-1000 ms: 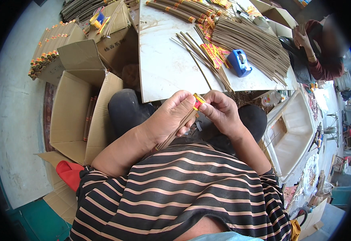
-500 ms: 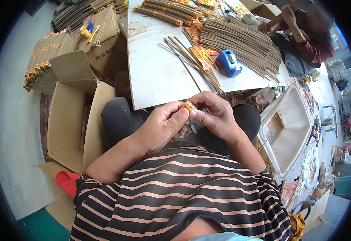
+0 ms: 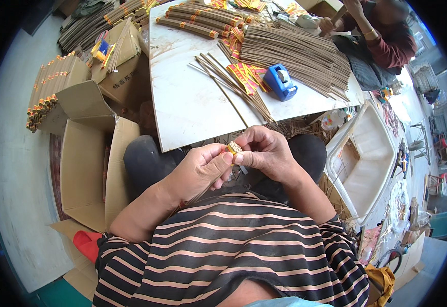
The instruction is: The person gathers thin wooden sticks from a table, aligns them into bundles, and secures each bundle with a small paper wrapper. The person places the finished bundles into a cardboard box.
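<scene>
Brown cardboard box (image 3: 88, 169) stands open at the far left, beside the white table (image 3: 193, 107). The left hand (image 3: 198, 171) is curled closed around a thin bundle of incense sticks (image 3: 232, 149), held above the lap just below the table edge. The right hand (image 3: 267, 153) pinches the bundle's yellow-wrapped tip, fingers closed on it. Farther right on the table, a blue tape dispenser (image 3: 280, 82) sits beside loose sticks (image 3: 295, 56)
</scene>
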The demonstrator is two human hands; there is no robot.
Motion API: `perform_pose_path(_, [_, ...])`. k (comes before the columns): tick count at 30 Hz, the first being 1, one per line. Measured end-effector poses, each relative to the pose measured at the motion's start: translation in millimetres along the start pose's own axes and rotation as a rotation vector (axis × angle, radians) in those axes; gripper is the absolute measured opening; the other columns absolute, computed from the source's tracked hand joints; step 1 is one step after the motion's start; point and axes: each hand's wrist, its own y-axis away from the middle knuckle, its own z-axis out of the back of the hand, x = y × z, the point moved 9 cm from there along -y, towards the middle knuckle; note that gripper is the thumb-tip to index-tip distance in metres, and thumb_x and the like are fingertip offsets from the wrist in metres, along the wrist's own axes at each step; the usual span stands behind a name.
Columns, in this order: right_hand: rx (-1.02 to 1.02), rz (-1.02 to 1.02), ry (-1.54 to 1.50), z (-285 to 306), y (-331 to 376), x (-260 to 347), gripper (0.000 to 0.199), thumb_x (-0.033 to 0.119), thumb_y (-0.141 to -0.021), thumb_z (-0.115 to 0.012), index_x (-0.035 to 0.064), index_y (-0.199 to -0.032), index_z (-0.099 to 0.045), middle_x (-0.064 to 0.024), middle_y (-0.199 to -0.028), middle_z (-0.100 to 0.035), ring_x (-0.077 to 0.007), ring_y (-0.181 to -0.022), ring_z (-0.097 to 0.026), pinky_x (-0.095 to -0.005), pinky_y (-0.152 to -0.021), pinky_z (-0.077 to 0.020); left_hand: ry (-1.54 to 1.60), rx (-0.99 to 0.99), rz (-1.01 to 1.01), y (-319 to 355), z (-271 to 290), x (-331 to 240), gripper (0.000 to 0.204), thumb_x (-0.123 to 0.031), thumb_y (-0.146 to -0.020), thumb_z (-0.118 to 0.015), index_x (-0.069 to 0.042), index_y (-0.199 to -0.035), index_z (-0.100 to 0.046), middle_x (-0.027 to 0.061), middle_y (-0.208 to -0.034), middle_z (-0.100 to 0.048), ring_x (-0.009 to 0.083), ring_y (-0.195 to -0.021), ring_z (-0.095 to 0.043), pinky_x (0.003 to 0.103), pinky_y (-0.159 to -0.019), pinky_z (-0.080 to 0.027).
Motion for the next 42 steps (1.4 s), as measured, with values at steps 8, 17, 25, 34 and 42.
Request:
perform_pose_path(8, [-0.628, 0.081, 0.615, 169.0, -36.8, 14.2, 0.022, 0.018, -0.086, -0.059, -0.0019, -0.095, -0.063, -0.0066, -0.077, -0.058, -0.0165, -0.072, -0.054, -0.0278, -0.072, -0.0449, -0.115, -0.150, -0.036, -21.9, 13.9, -23.0, 0.031, -0.036, -0.094, -0.047, -0.005, -0.094, -0.053, -0.0012, -0.067, -0.051, 0.0028, -0.051, -0.044, 0.016, -0.046, -0.035])
perform_pose_path(17, [-0.519, -0.547, 0.692, 257.4, -81.3, -36.0, 0.031, 0.028, -0.076, -0.069, -0.0007, -0.087, -0.063, -0.0071, -0.079, -0.060, -0.0154, -0.072, -0.057, -0.0293, -0.062, -0.0483, -0.019, -0.168, -0.124, -93.0, 16.5, -63.7, 0.034, -0.037, -0.093, -0.047, -0.004, -0.085, -0.050, 0.0001, -0.064, -0.051, 0.0037, -0.049, -0.044, 0.017, -0.043, -0.036])
perform_pose_path(25, [-0.535, -0.455, 0.494, 260.2, -77.1, -46.9, 0.021, 0.017, -0.074, -0.067, -0.0030, -0.080, -0.064, -0.0072, -0.069, -0.058, -0.0138, -0.064, -0.058, -0.0259, -0.051, -0.0471, 0.053, -0.125, -0.129, -223.3, 29.9, -80.0, 0.035, -0.035, -0.093, -0.048, -0.001, -0.104, -0.049, 0.0137, -0.079, -0.061, 0.0046, -0.044, -0.047, 0.016, -0.036, -0.040])
perform_pose_path(34, [-0.587, -0.217, 0.114, 245.1, -59.4, -49.6, 0.015, 0.010, -0.075, -0.066, -0.0018, -0.080, -0.059, -0.0025, -0.070, -0.057, -0.0089, -0.061, -0.049, -0.0217, -0.057, -0.0393, 0.235, -0.185, -0.012, -308.6, 53.7, -36.4, 0.038, -0.039, -0.090, -0.052, -0.004, -0.105, -0.049, 0.0190, -0.094, -0.058, 0.0083, -0.048, -0.047, 0.020, -0.039, -0.040])
perform_pose_path(42, [-0.651, -0.067, -0.393, 235.6, -39.7, -53.6, 0.018, 0.009, -0.078, -0.064, -0.0009, -0.093, -0.060, -0.0019, -0.081, -0.060, -0.0094, -0.074, -0.054, -0.0211, -0.073, -0.0424, 0.196, -0.202, -0.068, -307.4, 52.5, -31.9, 0.036, -0.039, -0.089, -0.053, -0.004, -0.100, -0.053, 0.0156, -0.089, -0.060, 0.0081, -0.047, -0.046, 0.020, -0.038, -0.039])
